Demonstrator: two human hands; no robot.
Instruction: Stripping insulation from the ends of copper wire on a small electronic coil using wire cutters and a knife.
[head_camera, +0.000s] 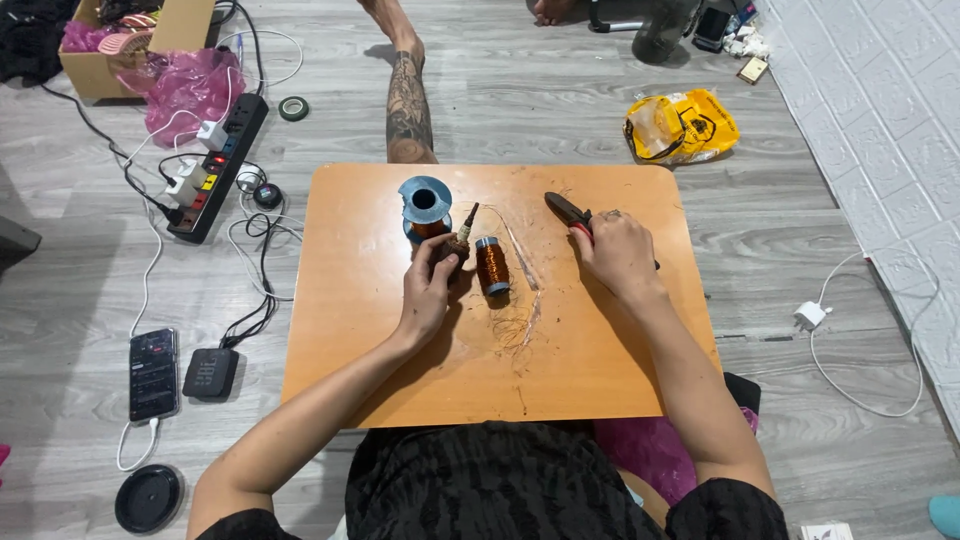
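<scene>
On a small orange table (600, 370), my left hand (428, 290) grips a small brown wound part with a pale tip (462, 232), held just above the tabletop. A small bobbin of copper wire (492, 265) lies on its side right beside that hand. Behind it stands a blue spool of copper wire (425, 205). My right hand (615, 255) rests on the table's right side, closed around red-handled pliers (566, 211) whose dark jaws point to the far left. Loose strands of thin copper wire (520, 320) lie between the hands.
A leg of another person (408, 95) stretches to the table's far edge. A power strip with plugs (215, 165), cables, a phone (153, 373) and a black box (210, 373) lie on the floor at left. A yellow bag (685, 125) sits at far right, a white charger (808, 316) by the wall.
</scene>
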